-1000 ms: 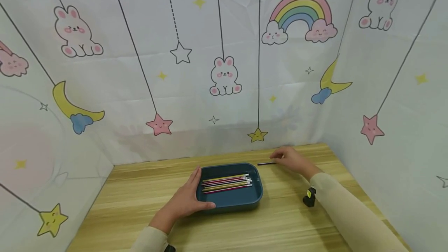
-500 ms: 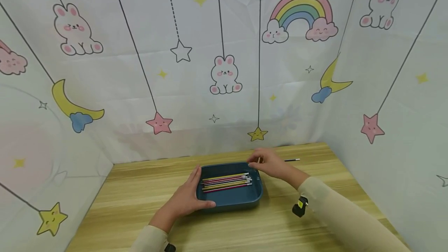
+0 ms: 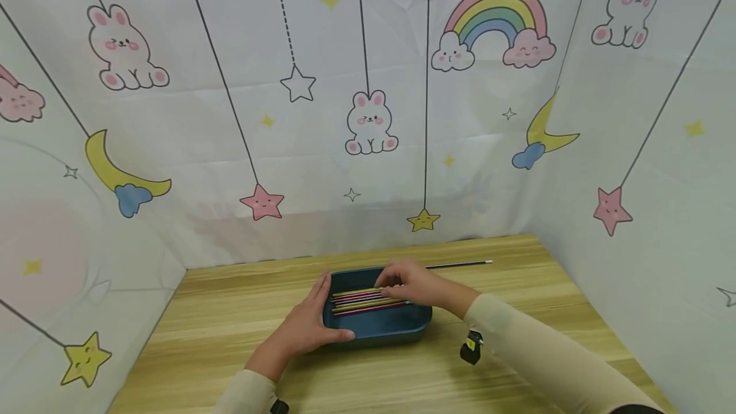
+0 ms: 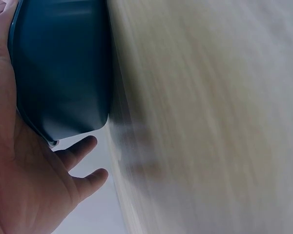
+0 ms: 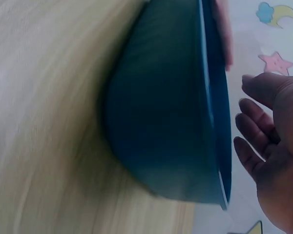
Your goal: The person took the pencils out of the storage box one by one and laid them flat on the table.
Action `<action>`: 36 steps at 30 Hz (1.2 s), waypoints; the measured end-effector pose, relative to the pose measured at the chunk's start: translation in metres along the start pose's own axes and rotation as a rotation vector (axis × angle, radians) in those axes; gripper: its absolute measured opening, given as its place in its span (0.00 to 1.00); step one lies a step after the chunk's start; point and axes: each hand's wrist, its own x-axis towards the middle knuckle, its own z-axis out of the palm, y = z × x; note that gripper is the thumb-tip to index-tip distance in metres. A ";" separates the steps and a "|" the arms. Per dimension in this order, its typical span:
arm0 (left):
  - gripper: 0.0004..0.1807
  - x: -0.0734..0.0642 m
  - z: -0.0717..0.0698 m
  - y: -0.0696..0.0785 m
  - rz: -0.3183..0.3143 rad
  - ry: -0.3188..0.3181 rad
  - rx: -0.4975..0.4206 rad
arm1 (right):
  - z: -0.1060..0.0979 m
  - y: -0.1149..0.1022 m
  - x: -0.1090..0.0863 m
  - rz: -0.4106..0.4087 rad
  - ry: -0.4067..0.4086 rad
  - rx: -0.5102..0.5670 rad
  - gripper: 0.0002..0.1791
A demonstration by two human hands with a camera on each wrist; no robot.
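Note:
In the head view, a dark blue rectangular box (image 3: 379, 326) sits on the table. Several pencils (image 3: 356, 302), yellow, dark red and dark, lie side by side in it. My left hand (image 3: 307, 324) rests against the box's left end, thumb at the near rim and fingers toward the far corner. The left wrist view shows two of its fingers (image 4: 90, 183) extended past the box. Over the right part of the pencils hovers my right hand (image 3: 411, 283), hiding their right ends. In the right wrist view its fingers (image 5: 251, 129) are loosely bent, with nothing between them and the thumb.
One dark pencil (image 3: 460, 265) with a white end lies on the wooden table (image 3: 230, 312) behind and to the right of the box. White cloth walls (image 3: 322, 209) printed with stars, rabbits and moons stand at the back and both sides.
My right hand has moved left from the dark pencil on the table, past the box's right rim, to over the pencils inside. That dark pencil stays on the table. My left hand has kept its place.

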 end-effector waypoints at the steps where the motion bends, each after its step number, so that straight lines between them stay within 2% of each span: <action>1: 0.78 0.000 0.000 0.001 0.000 -0.001 -0.001 | 0.003 0.000 0.002 -0.005 -0.010 -0.004 0.10; 11: 0.77 0.002 -0.001 0.000 0.002 0.001 0.007 | 0.028 0.007 0.014 0.038 -0.113 -0.087 0.12; 21: 0.76 0.001 -0.001 -0.002 0.008 0.000 0.006 | 0.039 0.010 0.020 0.052 -0.111 -0.128 0.12; 36: 0.76 0.000 -0.002 0.001 0.002 -0.009 0.003 | 0.047 0.012 0.023 0.067 -0.119 -0.111 0.13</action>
